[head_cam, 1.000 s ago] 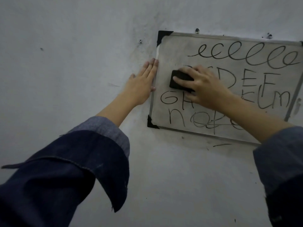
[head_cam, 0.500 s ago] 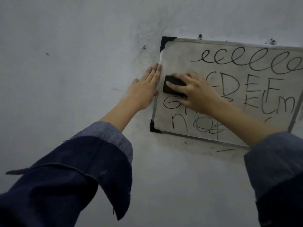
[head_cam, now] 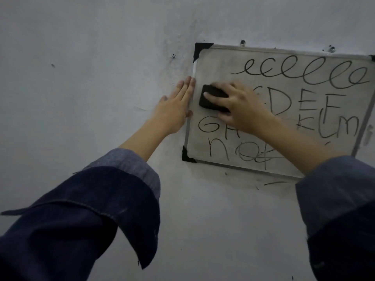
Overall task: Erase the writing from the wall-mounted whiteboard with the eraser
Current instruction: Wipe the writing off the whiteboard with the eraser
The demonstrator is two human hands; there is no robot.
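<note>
A small whiteboard (head_cam: 219, 61) with a metal frame and black corner caps hangs on the grey wall at the upper right. Black marker writing (head_cam: 300, 75) covers it: a row of loops on top, letters below. My right hand (head_cam: 241, 106) presses a black eraser (head_cam: 211, 98) flat on the board near its left edge, in the second row. The spot around the eraser is smudged grey. My left hand (head_cam: 174, 110) lies flat on the wall, fingers together, touching the board's left frame.
Screws (head_cam: 242, 42) stick out of the wall above the board, and another screw (head_cam: 173, 55) sits to its left. Dark marker streaks (head_cam: 274, 183) mark the wall below the frame. Both forearms wear rolled dark denim sleeves (head_cam: 113, 191).
My right hand has slid the eraser left along the second row, toward the board's left frame. The first letters of that row are wiped away. My left hand stays put.
</note>
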